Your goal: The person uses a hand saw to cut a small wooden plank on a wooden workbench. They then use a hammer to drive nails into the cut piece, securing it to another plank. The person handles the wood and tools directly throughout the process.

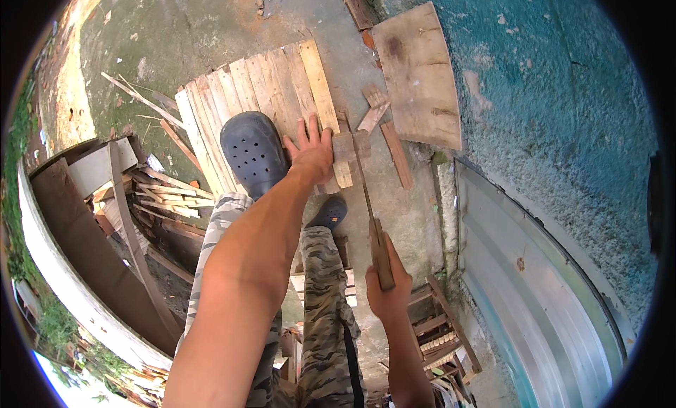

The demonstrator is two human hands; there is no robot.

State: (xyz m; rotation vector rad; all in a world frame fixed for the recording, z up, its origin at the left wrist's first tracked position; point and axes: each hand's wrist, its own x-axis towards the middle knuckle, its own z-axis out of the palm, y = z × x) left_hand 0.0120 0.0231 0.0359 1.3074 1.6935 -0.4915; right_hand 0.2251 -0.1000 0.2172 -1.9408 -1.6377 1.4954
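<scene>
My left hand point(311, 151) presses flat, fingers spread, on a panel of pale wooden slats point(262, 98) lying on the ground, next to a small wooden block point(348, 147) at the panel's near right corner. My right hand point(387, 287) grips the wooden handle of a handsaw point(367, 194). The thin blade runs up to the block and meets it. My foot in a dark blue perforated clog point(253, 153) stands on the panel just left of my left hand. Camouflage trousers cover my legs.
A plywood board point(418, 73) leans at the teal rough wall point(563, 105). Short wood offcuts point(384, 126) lie beside the block. A pile of scrap timber point(158, 196) sits at left. Corrugated metal sheet point(542, 295) lies at right. A slatted wooden frame point(443, 330) sits below.
</scene>
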